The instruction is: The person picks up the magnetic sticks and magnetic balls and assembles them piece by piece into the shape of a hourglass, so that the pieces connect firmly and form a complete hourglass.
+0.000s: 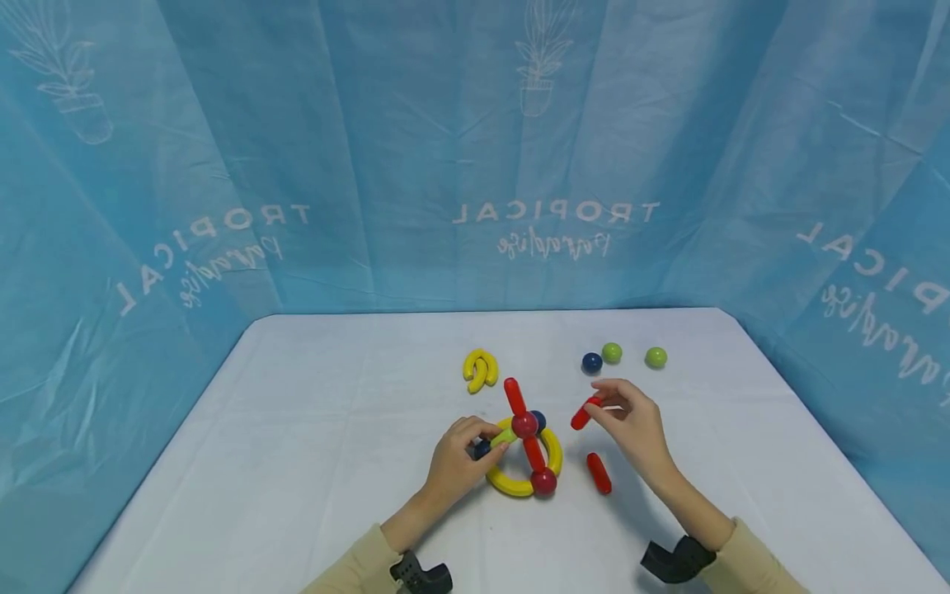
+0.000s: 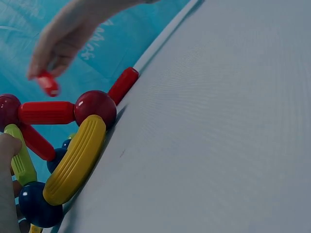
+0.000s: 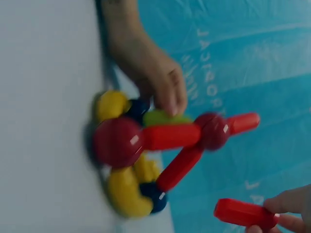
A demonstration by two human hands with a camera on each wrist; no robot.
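Note:
A ring of curved yellow sticks [image 1: 512, 485] and balls lies on the table, with straight sticks rising from it to a dark red ball [image 1: 524, 424]. From that ball a red stick [image 1: 514, 396] points upward. My left hand [image 1: 462, 458] pinches the light green stick [image 2: 23, 158] between a blue ball [image 2: 40, 204] and the top ball. To the right of the structure, my right hand [image 1: 631, 421] holds a loose red stick [image 3: 243, 212] by one end between thumb and fingers, apart from the structure.
Another red stick [image 1: 599, 473] lies on the white table [image 1: 356, 388] below my right hand. Several curved yellow sticks [image 1: 481, 370] sit together behind the structure. A blue ball [image 1: 591, 363] and two green balls [image 1: 656, 357] lie at the back right. Blue curtains [image 1: 416, 165] surround the table.

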